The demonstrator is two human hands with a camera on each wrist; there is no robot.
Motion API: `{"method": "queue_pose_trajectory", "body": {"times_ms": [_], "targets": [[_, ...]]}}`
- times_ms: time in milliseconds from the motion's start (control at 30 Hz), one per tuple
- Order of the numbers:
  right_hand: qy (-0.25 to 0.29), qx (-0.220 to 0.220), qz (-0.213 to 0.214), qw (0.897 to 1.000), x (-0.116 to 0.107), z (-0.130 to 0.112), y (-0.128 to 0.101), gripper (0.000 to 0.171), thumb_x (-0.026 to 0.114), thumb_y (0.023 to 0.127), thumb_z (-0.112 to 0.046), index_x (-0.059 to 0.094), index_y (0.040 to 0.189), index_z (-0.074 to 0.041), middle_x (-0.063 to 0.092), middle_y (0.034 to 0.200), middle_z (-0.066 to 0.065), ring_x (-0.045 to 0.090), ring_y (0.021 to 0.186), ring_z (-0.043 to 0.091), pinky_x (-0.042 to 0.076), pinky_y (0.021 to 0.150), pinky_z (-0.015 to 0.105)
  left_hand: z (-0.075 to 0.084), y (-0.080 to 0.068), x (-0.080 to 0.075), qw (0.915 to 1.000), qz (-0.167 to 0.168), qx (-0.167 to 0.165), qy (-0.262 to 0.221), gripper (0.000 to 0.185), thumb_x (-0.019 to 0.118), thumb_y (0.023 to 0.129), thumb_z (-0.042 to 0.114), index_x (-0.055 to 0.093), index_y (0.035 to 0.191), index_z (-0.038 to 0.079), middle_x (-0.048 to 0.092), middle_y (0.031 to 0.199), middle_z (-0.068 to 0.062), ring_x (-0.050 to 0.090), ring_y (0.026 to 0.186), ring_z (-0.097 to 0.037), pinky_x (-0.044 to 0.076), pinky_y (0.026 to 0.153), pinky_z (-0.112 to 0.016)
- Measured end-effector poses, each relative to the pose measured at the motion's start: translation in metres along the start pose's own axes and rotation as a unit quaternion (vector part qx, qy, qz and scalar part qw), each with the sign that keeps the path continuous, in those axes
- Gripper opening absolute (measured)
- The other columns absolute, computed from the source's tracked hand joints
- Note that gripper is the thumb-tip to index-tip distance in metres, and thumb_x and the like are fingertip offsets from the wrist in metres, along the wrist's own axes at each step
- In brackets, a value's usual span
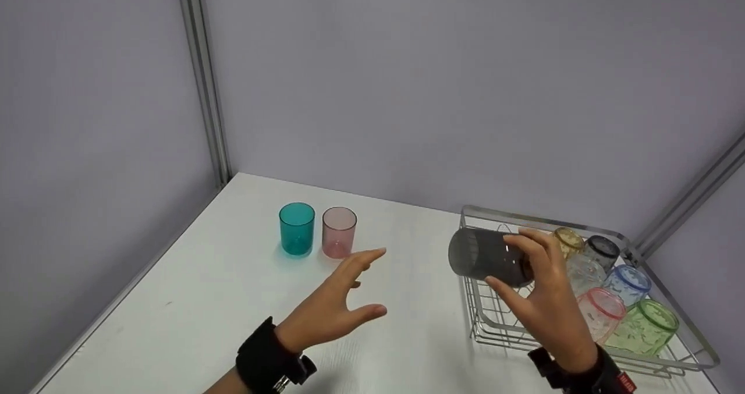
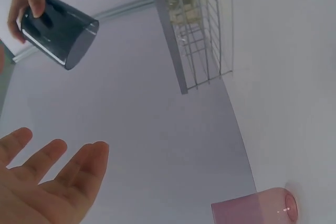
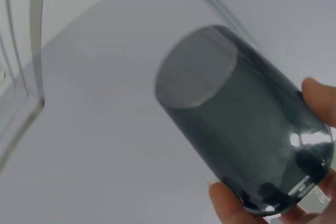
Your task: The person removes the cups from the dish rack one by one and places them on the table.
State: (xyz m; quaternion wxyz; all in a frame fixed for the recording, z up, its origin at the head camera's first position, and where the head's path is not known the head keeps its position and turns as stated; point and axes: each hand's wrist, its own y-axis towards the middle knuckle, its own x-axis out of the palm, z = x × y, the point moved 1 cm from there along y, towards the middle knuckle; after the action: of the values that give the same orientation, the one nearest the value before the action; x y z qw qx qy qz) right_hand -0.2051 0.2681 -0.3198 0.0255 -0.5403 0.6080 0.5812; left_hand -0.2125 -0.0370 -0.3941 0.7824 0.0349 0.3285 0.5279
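Above white worktop point(image 1: 198, 312), our right grip point(image 1: 547, 301) pinches a see-through, dark-grey cylindrical tumbler point(image 1: 486, 257), best held steadily, with left grip point(image 1: 330, 309) empty.

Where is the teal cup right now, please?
In the head view, the teal cup stands left of centre on the table, just left of the pink cup.

A person's left hand point(image 1: 326, 315) hovers in mid-air, its fingers point(image 1: 353, 263) extended and slightly parted, the thumb point(image 1: 366, 314) set wide of them, the forearm point(image 1: 226, 382) slanting up from below. Off to the person's right, the right hand point(image 1: 550, 301) leans inward, fingers point(image 1: 534, 247) bent, thumb point(image 1: 511, 297) opposing them in a pinch.
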Motion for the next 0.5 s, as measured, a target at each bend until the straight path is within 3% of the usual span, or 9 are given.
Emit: {"method": "queue_pose_trajectory", "body": {"times_ms": [100,233,367,500], "targets": [[0.062,-0.001,0.023,0.998,0.007,-0.006,-0.013,0.069,0.08,0.067,0.007,0.048,0.127,-0.003,0.036,0.136,0.014,0.048,0.101,0.01,0.039,0.081,0.007,0.003,0.007,0.007,0.9997,0.003,0.014,-0.019,0.079,0.066,0.085,0.046,0.022,0.148,0.031,0.03,0.147,0.007,0.035,0.131,-0.018,0.04,0.103,-0.042],[0.154,-0.006,0.034,0.988,0.016,-0.013,-0.025,0.069,0.078,0.064,0.016,0.044,0.122,0.005,0.034,0.136,0.013,0.045,0.113,0.014,0.045,0.084,0.011,0.008,0.015,0.013,0.9982,0.009,0.033,-0.049,0.083,0.069,0.085,0.039,0.018,0.149,0.033,0.023,0.152,0.007,0.033,0.135,-0.019,0.04,0.104,-0.04],[0.265,-0.024,0.036,0.963,0.027,-0.019,-0.034,0.069,0.075,0.059,0.025,0.039,0.117,0.012,0.033,0.134,0.015,0.042,0.119,0.02,0.052,0.082,0.019,0.011,0.019,0.019,0.9952,-0.001,0.05,-0.084,0.085,0.072,0.084,0.032,0.016,0.149,0.034,0.021,0.153,0.005,0.035,0.135,-0.021,0.041,0.103,-0.04],[0.356,-0.063,0.037,0.932,0.037,-0.023,-0.039,0.069,0.07,0.058,0.03,0.035,0.116,0.015,0.031,0.133,0.019,0.041,0.12,0.024,0.054,0.08,0.025,0.014,0.022,0.022,0.9891,-0.028,0.062,-0.131,0.086,0.072,0.083,0.032,0.015,0.148,0.036,0.021,0.153,0.005,0.037,0.134,-0.021,0.041,0.103,-0.039]]}}
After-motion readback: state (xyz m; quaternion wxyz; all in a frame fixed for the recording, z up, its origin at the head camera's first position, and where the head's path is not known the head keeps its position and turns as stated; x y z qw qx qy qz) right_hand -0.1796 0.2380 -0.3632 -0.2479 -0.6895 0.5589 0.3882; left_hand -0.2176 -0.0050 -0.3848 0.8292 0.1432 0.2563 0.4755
